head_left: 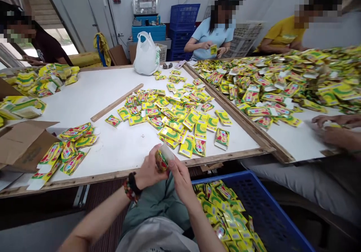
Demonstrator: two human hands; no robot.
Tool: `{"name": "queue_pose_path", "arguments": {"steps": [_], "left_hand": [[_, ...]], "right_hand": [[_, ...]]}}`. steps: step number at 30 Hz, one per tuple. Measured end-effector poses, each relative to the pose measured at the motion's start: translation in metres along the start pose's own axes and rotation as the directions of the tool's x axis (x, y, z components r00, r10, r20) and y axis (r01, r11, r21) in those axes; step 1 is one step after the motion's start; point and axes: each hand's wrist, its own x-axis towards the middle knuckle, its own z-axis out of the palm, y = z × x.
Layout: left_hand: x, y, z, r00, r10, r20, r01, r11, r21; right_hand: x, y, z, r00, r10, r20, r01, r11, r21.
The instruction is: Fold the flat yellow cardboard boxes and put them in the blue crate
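Note:
Both my hands hold one small yellow-green packet [163, 159] just in front of the table's near edge. My left hand [150, 169], with a beaded bracelet on its wrist, wraps round the packet from the left. My right hand [180, 177] pinches it from the right. Right behind the packet, a loose heap of the same packets [175, 113] lies on the white table [113, 94]. A smaller fan of packets [67, 147] lies to my left. Below my right arm stands a blue crate [270, 214] holding several packets.
A wooden stick [117, 102] lies on the table. An open cardboard box [22, 143] sits at the left edge, a white plastic bag [146, 55] at the back. Other people sit around; one person's hands [335, 130] work at the adjoining table [293, 139] on my right.

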Motion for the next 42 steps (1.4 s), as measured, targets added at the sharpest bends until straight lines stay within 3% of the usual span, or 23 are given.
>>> {"name": "queue_pose_path", "arguments": {"steps": [3,6,10,12,16,19,22,26,28,30,31,32,33,34,36,37,39,42], "left_hand": [[-0.009,0.009,0.042,0.986,-0.069,-0.150,0.057,0.995,-0.087],[-0.011,0.013,0.060,0.988,-0.046,-0.144,0.025,0.989,-0.147],[-0.011,0.014,0.063,0.993,0.058,-0.104,-0.079,0.974,-0.211],[-0.009,0.015,0.062,0.996,0.044,-0.083,-0.061,0.976,-0.210],[-0.004,0.017,0.061,0.992,-0.125,-0.020,0.118,0.972,-0.205],[-0.001,0.019,0.060,0.986,-0.168,-0.008,0.162,0.959,-0.234],[-0.004,0.019,0.064,0.983,-0.177,-0.037,0.161,0.950,-0.268],[-0.008,0.020,0.063,0.987,-0.141,-0.083,0.113,0.954,-0.277],[0.000,0.013,0.046,0.998,-0.005,0.057,0.017,0.978,-0.208],[0.018,-0.005,0.011,0.949,0.094,0.302,-0.089,0.996,-0.029],[0.029,-0.019,-0.014,0.926,0.044,0.374,-0.096,0.988,0.122],[0.040,-0.036,-0.041,0.926,-0.099,0.363,-0.026,0.946,0.322],[0.052,-0.054,-0.070,0.928,-0.284,0.243,0.118,0.840,0.530],[0.062,-0.072,-0.099,0.921,-0.366,0.135,0.217,0.768,0.602],[0.080,-0.106,-0.148,0.902,-0.429,0.049,0.296,0.697,0.653],[0.087,-0.120,-0.167,0.894,-0.443,0.060,0.296,0.687,0.663],[0.096,-0.136,-0.188,0.884,-0.451,0.121,0.264,0.696,0.668],[0.099,-0.130,-0.182,0.873,-0.437,0.215,0.211,0.737,0.642]], "right_hand": [[-0.001,0.007,-0.008,0.989,0.066,-0.133,-0.073,0.996,-0.052],[-0.005,0.012,-0.024,0.986,0.088,-0.142,-0.104,0.988,-0.115],[-0.008,0.007,-0.036,0.997,-0.058,0.047,0.067,0.972,-0.226],[-0.004,0.005,-0.035,0.996,-0.084,0.019,0.086,0.953,-0.289],[0.007,0.006,-0.033,0.993,-0.020,-0.115,-0.017,0.949,-0.316],[0.012,0.007,-0.035,0.994,0.009,-0.111,-0.043,0.950,-0.310],[0.013,0.008,-0.031,0.996,-0.091,-0.016,0.079,0.933,-0.351],[0.008,0.014,-0.019,0.944,-0.312,0.108,0.327,0.834,-0.444],[-0.001,0.016,-0.027,0.933,-0.348,0.090,0.348,0.813,-0.467],[-0.015,0.015,-0.052,0.956,-0.291,0.024,0.261,0.816,-0.516],[-0.024,0.015,-0.071,0.974,-0.226,-0.030,0.171,0.810,-0.561],[-0.032,0.014,-0.093,0.986,-0.137,-0.094,0.050,0.783,-0.620],[-0.041,0.015,-0.114,0.988,-0.054,-0.148,-0.062,0.730,-0.681],[-0.048,0.015,-0.134,0.979,0.020,-0.201,-0.166,0.650,-0.742],[-0.059,0.017,-0.161,0.958,0.121,-0.260,-0.283,0.546,-0.788],[-0.062,0.018,-0.167,0.952,0.149,-0.268,-0.305,0.530,-0.791],[-0.060,0.021,-0.161,0.957,0.157,-0.243,-0.289,0.577,-0.764],[-0.044,0.025,-0.125,0.981,0.101,-0.167,-0.187,0.724,-0.664]]}}
